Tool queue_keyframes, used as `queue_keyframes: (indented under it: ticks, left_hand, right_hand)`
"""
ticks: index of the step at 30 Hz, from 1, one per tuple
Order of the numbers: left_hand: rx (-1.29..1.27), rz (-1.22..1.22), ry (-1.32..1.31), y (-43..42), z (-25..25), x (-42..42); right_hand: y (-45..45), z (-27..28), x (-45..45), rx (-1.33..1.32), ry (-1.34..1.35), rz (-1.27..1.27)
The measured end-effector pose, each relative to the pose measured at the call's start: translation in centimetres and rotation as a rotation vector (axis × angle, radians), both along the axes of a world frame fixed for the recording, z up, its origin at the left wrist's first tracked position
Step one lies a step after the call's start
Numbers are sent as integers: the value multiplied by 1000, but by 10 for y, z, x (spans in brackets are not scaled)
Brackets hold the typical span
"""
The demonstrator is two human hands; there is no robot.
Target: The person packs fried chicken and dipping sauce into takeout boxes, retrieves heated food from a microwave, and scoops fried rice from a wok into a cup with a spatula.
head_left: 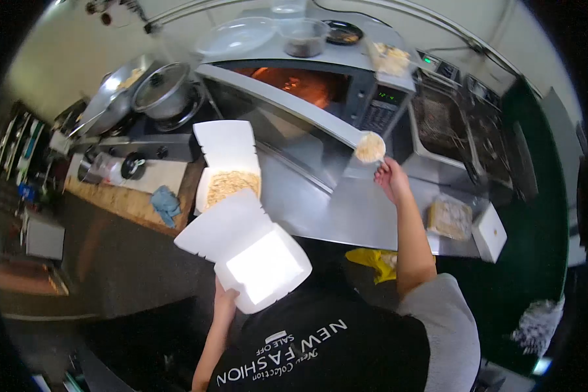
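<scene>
My left hand [226, 302] grips the lower left edge of an open white takeaway box [262, 268], which is empty, its lid folded back to the upper left. My right hand [389, 178] holds a small white cup [371, 147] with pale food in it, beside the open door of a microwave [387, 104]. A second open white box [226, 142] with pale yellow food [230, 185] in it stands at the left end of the steel counter [359, 209], its near part hidden by the box I hold.
The microwave door [287, 127] juts over the counter. Fryers [441, 117] stand at the right, near a wrapped package [449, 217] and a white carton [489, 232]. A lidded pot [161, 90] sits on the stove; a blue cloth [166, 205] lies on the wooden board [121, 202].
</scene>
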State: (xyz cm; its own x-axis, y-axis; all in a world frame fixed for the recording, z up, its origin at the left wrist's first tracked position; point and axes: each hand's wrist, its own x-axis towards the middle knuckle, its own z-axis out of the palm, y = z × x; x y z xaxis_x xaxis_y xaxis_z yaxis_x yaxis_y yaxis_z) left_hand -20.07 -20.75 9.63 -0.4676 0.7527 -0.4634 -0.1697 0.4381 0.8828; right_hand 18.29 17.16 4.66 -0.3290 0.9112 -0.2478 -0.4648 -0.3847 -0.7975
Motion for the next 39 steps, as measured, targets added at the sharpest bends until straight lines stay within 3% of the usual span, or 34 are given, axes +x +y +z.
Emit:
queue_keyframes:
  ticks: [4,8,9,16,17,21,24,27,30,31,34,37,39]
  left_hand:
    - [33,-254,-22,59,-21,16]
    - [41,-462,-89,110,-55,55]
    - [158,-542,-148,124,-74,65]
    - [213,-772,-113,199,-123,165]
    - [234,-789,-68,208,-125,177]
    - [321,-761,-63,246,-131,230]
    - [358,-760,121,270,-140,254]
    - [329,-783,380,290,-157,265]
    - [267,-789,546,285,-141,267]
    - [245,-786,563,282,-131,268]
    - [213,-780,576,280,-125,269]
    - [244,-732,477,281,-135,268]
    - [303,-666,436,278,-141,264]
  right_hand:
    - [-115,32,43,-218,-7,-191]
    - [-194,34,78,-190,76,-228]
    - [-208,37,81,-185,106,-261]
    - [-253,63,84,-162,16,-321]
    - [-250,68,78,-216,-59,-397]
    - [-228,40,94,-180,-295,-260]
    - [-198,38,95,25,-861,-128]
    - [-176,9,86,616,-1326,-220]
    - [-177,20,64,751,-1628,-42]
    - [-178,21,57,732,-1750,136]
    - [-183,6,50,764,-1845,303]
    - [-179,12,61,809,-1944,240]
    - [-180,49,75,814,-1877,97]
